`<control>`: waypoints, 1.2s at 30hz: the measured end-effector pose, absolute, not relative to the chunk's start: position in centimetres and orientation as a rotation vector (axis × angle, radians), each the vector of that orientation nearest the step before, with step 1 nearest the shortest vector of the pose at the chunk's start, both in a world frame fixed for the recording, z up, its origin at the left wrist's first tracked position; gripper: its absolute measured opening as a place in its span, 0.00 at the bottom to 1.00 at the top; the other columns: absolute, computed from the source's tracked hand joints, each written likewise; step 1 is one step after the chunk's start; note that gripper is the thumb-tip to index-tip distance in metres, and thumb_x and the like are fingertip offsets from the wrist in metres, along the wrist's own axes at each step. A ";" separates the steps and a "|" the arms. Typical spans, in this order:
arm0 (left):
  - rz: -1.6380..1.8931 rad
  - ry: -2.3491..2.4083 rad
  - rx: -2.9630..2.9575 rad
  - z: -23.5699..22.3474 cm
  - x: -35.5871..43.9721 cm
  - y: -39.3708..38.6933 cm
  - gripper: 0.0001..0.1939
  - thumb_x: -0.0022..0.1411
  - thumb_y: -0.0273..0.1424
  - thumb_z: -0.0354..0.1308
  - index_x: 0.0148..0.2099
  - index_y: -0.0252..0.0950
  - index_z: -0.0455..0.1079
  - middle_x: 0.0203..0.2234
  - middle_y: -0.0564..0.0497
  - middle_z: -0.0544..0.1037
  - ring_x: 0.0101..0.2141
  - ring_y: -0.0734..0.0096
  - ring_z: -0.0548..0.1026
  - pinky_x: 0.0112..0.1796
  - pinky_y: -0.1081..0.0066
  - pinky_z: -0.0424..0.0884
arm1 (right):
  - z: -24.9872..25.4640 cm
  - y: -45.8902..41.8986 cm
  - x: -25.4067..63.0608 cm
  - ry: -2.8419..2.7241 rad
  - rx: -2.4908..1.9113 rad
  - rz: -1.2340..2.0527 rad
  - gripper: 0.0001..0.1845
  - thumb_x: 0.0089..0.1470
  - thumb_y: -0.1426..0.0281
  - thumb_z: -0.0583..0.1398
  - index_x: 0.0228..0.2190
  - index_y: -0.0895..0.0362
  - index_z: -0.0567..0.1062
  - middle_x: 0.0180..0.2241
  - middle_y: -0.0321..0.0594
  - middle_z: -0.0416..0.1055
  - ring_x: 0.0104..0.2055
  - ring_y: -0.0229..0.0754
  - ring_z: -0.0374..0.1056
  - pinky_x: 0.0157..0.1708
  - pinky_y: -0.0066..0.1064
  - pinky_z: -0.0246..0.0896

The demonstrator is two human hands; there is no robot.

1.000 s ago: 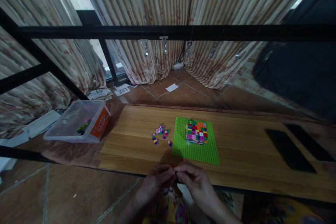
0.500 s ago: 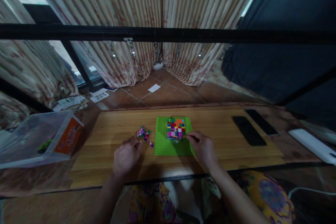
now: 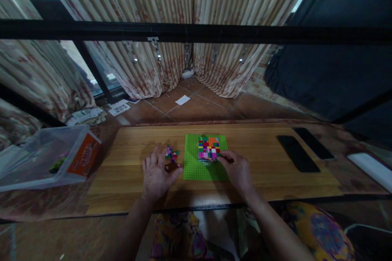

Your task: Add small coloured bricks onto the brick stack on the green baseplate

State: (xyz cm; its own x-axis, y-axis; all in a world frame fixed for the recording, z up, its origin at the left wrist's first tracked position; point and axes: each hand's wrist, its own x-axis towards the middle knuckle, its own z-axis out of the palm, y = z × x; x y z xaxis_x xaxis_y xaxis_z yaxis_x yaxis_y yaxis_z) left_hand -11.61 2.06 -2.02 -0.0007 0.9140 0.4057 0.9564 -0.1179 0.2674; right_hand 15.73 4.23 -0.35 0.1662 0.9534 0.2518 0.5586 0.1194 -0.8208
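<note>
A green studded baseplate (image 3: 196, 167) lies on the wooden table (image 3: 275, 171). On it stands a square block of many-coloured small bricks (image 3: 208, 148). My right hand (image 3: 235, 171) rests at the block's near right corner, fingers pinched together against it; what they hold is too small to make out. My left hand (image 3: 157, 173) lies flat on the table with fingers spread, just left of the plate. A small heap of loose coloured bricks (image 3: 172, 155) sits right by its fingertips.
Two black phones (image 3: 298, 154) lie on the table's right part. A clear plastic tub with an orange label (image 3: 49, 159) stands to the left, off the table. A black bar (image 3: 196, 32) crosses the view; curtains and tiled floor lie beyond.
My hands parted from in front of my body and reached onto the table. The right went to the brick block, the left opened flat beside the loose bricks. My head turned slightly.
</note>
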 end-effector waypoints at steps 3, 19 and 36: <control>-0.658 -2.029 -2.238 -2.5 -11.0 2.6 0.49 0.47 0.56 0.62 0.65 0.35 0.56 0.64 0.33 0.57 0.60 0.38 0.57 0.56 0.41 0.53 | -0.9 4.5 16.2 -1.448 -1.514 0.686 0.17 0.47 0.56 0.64 0.31 0.57 0.78 0.30 0.43 0.79 0.32 0.46 0.74 0.35 0.37 0.69; -0.677 -1.842 -2.478 -3.3 -11.0 6.4 0.25 0.63 0.46 0.53 0.58 0.39 0.66 0.58 0.42 0.68 0.58 0.50 0.62 0.56 0.50 0.59 | -1.7 4.4 16.4 -1.374 -1.505 0.832 0.25 0.43 0.55 0.68 0.40 0.57 0.77 0.32 0.42 0.78 0.33 0.46 0.73 0.36 0.38 0.69; -0.913 -1.910 -2.374 -4.5 -14.4 5.6 0.13 0.67 0.33 0.45 0.44 0.37 0.70 0.43 0.44 0.76 0.45 0.60 0.72 0.48 0.60 0.68 | -1.5 4.7 14.4 -1.104 -1.415 0.934 0.22 0.48 0.53 0.63 0.38 0.59 0.77 0.32 0.41 0.78 0.31 0.42 0.72 0.30 0.32 0.66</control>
